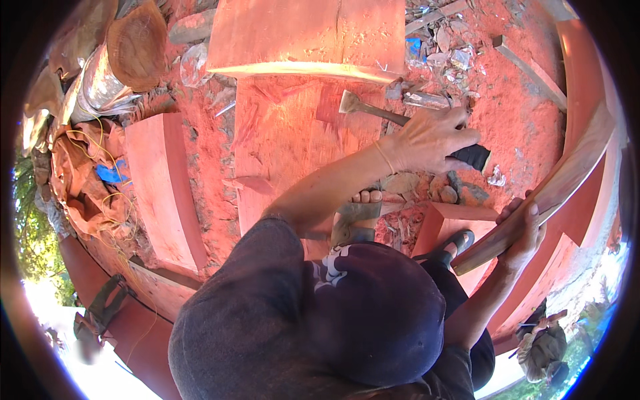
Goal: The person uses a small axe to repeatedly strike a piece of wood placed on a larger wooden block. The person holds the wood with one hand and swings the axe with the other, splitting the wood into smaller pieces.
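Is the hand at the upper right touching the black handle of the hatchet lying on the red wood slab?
Touching. In the head view, the hand wraps over the hatchet where its handle turns black, fingers curled across it, with no gap showing.

No signs, labels or screens are showing. Packaging scraps only: a crumpled clear plastic wrapper [497, 177] is lying on the red sawdust ground [520, 127] just right of centre; several crushed clear plastic wrappers [453, 57] and a small blue plastic scrap [413, 47] are sitting among debris near the top; a blue plastic piece [110, 173] is resting on brown cloth [80, 180] at left.
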A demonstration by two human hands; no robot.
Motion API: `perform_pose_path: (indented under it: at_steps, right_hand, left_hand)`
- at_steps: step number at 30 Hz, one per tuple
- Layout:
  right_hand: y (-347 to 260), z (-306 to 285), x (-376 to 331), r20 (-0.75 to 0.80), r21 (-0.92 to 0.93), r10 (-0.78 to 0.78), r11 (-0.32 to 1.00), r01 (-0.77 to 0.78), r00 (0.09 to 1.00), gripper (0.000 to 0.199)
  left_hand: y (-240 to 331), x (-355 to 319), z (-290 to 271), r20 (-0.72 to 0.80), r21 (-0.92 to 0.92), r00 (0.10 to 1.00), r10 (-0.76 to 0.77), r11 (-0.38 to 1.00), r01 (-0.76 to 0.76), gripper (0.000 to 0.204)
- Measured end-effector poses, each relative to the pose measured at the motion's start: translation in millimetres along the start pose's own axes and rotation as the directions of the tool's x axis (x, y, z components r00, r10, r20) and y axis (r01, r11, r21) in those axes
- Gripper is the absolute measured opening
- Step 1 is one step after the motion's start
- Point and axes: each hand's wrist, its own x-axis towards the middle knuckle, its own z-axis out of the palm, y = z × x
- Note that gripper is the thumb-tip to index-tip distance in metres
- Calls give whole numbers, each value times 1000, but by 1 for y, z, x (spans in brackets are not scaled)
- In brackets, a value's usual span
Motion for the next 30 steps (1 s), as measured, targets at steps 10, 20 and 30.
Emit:
perform_pose_path:
  at_steps: [10, 20, 30]
  right_hand:
    - [15, -31, 0, -151, 100, 143, 987, -129, 978, 54]
    - [32, -17, -6, -66, 164, 108, 982, -96, 992, 53]
    - [51, -29, 3, -79, 226, 118, 969, -97, 990, 54]
  left_hand:
    - [-4, 7, 43, 164, -10, 969, -183, 982, 188, 45]
    - [-11, 10, 55, 173, 69, 941, -291, 957, 283, 35]
    - [-12, 12, 43, 136, -12, 963, -231, 972, 235, 40]
